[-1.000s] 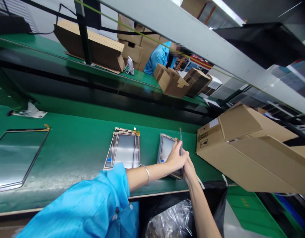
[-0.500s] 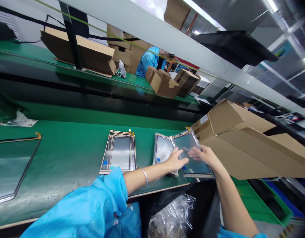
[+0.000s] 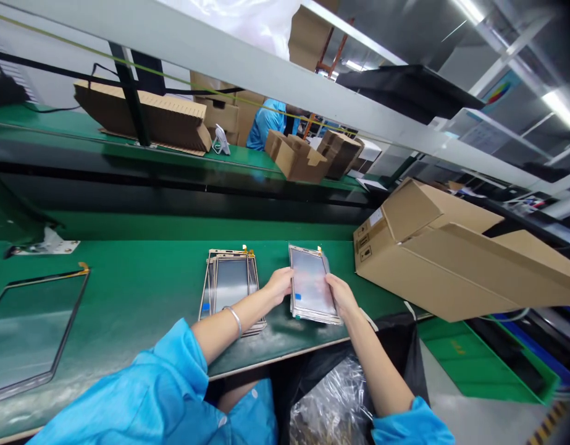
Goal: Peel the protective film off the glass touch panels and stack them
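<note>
A small stack of thin gold-framed glass panels lies on the green bench in front of me. My left hand presses against the stack's left edge and my right hand against its right edge, fingers closed on it. A second, fanned stack of similar panels lies just to the left, partly under my left forearm, which wears a bangle.
A large glass panel lies at the far left. A tilted open cardboard box sits to the right. A black bin bag with clear plastic hangs below the bench edge. Behind a raised belt are cartons and a person in blue.
My right hand laid the single panel it held onto the right stack. Both hands then moved to the stack's sides and squared it up.
</note>
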Demonstrator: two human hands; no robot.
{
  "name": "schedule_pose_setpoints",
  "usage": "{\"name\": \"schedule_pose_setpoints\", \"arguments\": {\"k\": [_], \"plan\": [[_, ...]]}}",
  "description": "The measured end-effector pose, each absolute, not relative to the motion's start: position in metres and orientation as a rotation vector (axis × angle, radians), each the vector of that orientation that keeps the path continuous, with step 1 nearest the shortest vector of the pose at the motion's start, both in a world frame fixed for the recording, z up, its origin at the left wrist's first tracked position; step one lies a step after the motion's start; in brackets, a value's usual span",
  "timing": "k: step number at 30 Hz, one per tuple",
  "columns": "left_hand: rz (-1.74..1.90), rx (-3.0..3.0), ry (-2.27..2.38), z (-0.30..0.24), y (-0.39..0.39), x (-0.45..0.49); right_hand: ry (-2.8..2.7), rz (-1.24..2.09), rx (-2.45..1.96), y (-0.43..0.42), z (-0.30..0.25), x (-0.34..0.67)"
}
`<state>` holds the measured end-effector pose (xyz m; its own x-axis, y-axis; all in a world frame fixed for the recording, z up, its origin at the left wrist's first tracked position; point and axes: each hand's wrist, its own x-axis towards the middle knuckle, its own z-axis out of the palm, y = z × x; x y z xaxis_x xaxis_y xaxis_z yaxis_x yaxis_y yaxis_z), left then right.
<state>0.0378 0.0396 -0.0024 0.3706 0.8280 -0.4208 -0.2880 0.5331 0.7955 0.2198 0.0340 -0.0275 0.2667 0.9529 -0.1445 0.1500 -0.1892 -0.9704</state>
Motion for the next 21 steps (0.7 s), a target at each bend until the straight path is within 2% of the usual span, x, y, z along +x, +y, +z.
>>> {"name": "schedule_pose_setpoints", "arguments": {"k": [10, 21], "plan": [[0.761, 0.726, 0.872, 0.003, 0.045, 0.039, -0.998, 1.130, -1.551, 0.035, -0.044, 0.236], [0.659, 0.856, 0.889, 0.026, 0.048, 0.034, -0.932, 1.058, -1.499, 0.035, -0.048, 0.235]]}}
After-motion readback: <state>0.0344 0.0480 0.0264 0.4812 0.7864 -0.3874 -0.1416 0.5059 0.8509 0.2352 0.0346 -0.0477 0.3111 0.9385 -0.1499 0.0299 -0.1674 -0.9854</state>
